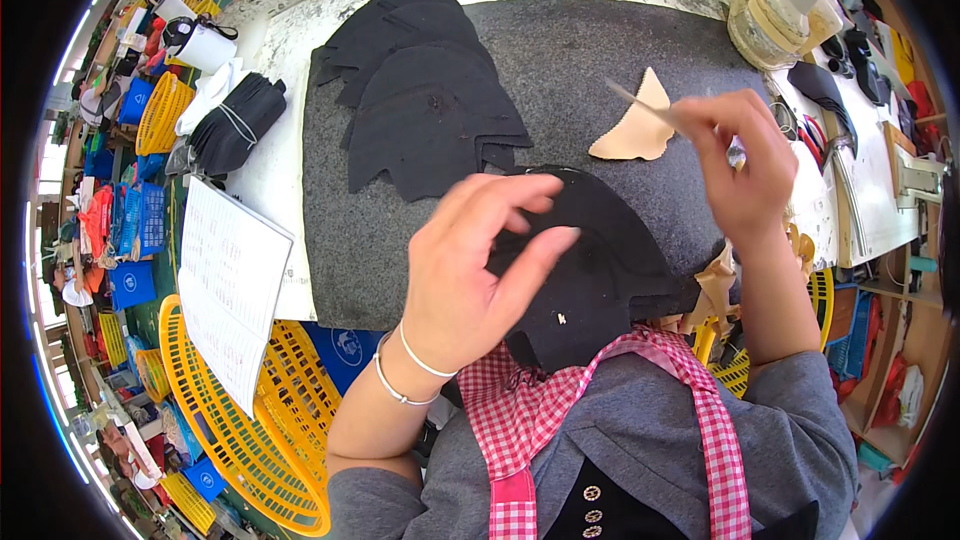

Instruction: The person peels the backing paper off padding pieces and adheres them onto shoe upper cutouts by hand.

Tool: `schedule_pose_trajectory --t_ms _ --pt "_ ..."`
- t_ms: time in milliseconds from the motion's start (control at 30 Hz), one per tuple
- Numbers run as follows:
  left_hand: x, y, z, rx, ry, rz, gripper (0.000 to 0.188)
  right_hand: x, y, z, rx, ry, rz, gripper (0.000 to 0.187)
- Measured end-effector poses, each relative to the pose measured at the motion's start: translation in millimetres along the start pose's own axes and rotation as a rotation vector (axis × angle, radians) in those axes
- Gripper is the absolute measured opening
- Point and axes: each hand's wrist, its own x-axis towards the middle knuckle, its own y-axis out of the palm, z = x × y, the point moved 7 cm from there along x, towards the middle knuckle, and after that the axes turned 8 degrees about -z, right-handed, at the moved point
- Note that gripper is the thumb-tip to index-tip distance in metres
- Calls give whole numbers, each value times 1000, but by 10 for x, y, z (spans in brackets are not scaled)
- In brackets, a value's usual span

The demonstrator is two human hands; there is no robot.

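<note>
Pinched in my right hand (745, 165), raised over the right of the dark grey work mat, is a thin, flat greyish tool (630, 96); its exact kind is unclear. Its tip points left, across a tan piece with a zigzag edge (635, 132). My left hand (470, 260), slightly blurred, hovers with thumb and fingers apart over a curved black fabric piece (600, 240) at the mat's near edge. Whether the fingertips touch that piece cannot be told. Farther back lies a fanned stack of similar black pieces (430, 120).
A crusted yellowish pot (770, 25) with a pale stick stands far right. Left of the mat (335, 240) are a tied black bundle (238, 125) and white sheets (230, 270) above a yellow basket (235, 440). Tan scraps (716, 285) hang near my right forearm.
</note>
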Motion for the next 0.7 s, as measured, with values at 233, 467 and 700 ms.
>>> schedule_pose_trajectory --t_ms 233,467,700 --pt "32 127 -67 -513 -286 54 18 -112 182 772 207 -608 -75 30" --pt "-21 116 45 -465 -304 -49 17 -91 273 772 323 -472 2 32" --pt "8 25 -166 -73 -34 1 19 -148 325 837 256 -441 37 25"
